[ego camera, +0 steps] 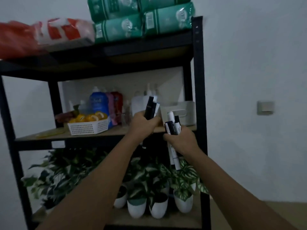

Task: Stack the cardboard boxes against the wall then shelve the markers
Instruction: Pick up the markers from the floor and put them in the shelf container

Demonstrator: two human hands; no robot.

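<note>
Both hands up at the middle shelf (116, 131), left hand (144, 124) and right hand (180, 138) each clamped round a bunch of markers (172, 126), and the tidy move looks like feeding them upright into the grey bin (186, 112) just behind.

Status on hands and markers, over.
Left hand grips markers at middle shelf. Right hand grips more. Grey bin sits just behind.

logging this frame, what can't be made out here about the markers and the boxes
Head view only:
- Cardboard boxes: out of frame.
- Marker count: the left hand and right hand cover the middles of their markers.
- Marker print: too small and blurred.
- Grey bin contents: hidden by its wall.
</note>
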